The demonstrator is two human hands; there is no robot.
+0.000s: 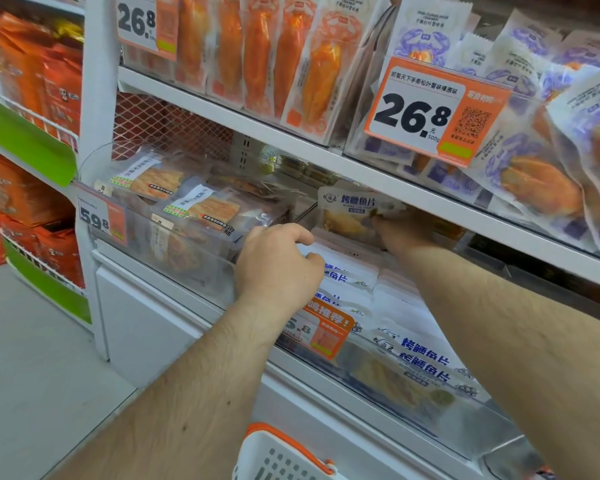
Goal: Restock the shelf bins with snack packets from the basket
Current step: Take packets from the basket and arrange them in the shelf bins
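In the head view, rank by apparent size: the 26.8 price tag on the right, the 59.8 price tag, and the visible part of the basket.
1. 26.8 price tag, largest.
2. Basket, only partly in frame.
3. 59.8 price tag, smallest.
Nearness makes the first two unsure.

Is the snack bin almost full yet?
Looks nearly full: white fish packets already stand in rows in the clear bin. Right now the right hand holds one more packet at the back, while the left hand grips the row. The basket below is only partly visible, so what's left is unclear.
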